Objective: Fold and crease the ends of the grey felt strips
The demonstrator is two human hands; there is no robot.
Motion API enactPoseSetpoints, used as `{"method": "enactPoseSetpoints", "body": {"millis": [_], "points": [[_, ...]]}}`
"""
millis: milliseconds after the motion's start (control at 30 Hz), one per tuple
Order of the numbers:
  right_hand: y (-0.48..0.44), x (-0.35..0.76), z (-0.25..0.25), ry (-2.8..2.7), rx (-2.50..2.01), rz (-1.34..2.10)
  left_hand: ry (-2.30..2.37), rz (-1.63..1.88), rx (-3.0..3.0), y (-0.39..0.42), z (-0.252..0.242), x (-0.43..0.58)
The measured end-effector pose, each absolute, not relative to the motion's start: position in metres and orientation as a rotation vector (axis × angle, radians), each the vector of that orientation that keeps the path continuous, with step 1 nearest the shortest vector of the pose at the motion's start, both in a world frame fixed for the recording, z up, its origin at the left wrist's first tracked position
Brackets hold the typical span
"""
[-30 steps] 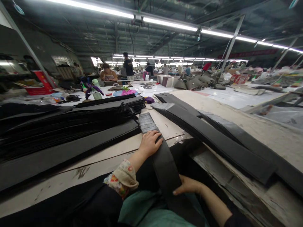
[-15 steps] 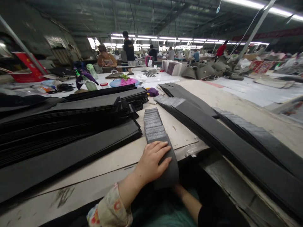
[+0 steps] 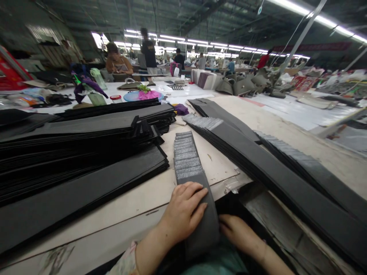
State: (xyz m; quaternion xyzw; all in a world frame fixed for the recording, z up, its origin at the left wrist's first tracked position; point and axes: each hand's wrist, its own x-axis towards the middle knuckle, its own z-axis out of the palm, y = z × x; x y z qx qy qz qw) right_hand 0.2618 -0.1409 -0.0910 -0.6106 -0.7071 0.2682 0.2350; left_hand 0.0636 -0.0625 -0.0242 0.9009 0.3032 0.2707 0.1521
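A fanned stack of dark grey strips (image 3: 187, 156), with shiny stepped ends, runs toward me over the table edge and bends down at my lap. Across its top lies my left hand (image 3: 187, 208), palm down, fingers and thumb stretched out flat against the upper strip. My right hand (image 3: 233, 227) is low at the right side of the hanging part, with its fingers bent in at the strip edge. Its fingertips are partly hidden behind the strips.
Tall piles of black-grey strips (image 3: 114, 172) lie to the left. More fanned strips (image 3: 243, 152) reach along the right. Beyond stand a blue plate (image 3: 127, 96) with a pink bag, a green bottle (image 3: 98, 78) and grey bags (image 3: 243, 86). Several people are farther back.
My right hand has come up and out to the right from beneath the strips, showing more of itself. My left hand has slid slightly toward me, exposing more of the shiny ends.
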Motion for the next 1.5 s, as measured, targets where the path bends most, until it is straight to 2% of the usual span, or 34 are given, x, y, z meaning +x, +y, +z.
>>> {"method": "enactPoseSetpoints", "body": {"millis": [100,233,500,700,900,1033,1167,1500], "points": [[-0.142,0.27,-0.041,-1.756,-1.665,0.604,0.895,0.834,2.591,-0.065,-0.025,0.066],[-0.121,0.245,0.003,-1.856,-1.281,0.279,0.926,0.887,2.612,-0.071,-0.026,0.069],[-0.089,0.215,-0.034,-1.961,-1.182,0.164,0.759,0.901,2.502,-0.07,-0.024,0.048],[-0.093,0.216,-0.035,-2.01,-1.203,0.071,1.217,1.011,2.51,-0.03,0.0,0.037],[-0.093,0.215,-0.035,-2.015,-1.219,0.05,1.275,0.701,2.729,-0.023,-0.009,0.05],[-0.093,0.215,-0.035,-2.018,-1.214,0.021,1.239,0.719,2.729,-0.029,-0.013,0.053],[-0.093,0.215,-0.036,-2.028,-1.214,0.006,1.225,0.601,2.656,-0.025,-0.001,0.053],[-0.095,0.216,-0.036,-2.045,-1.184,-0.03,1.136,-0.015,2.411,0.016,0.036,0.07]]}}
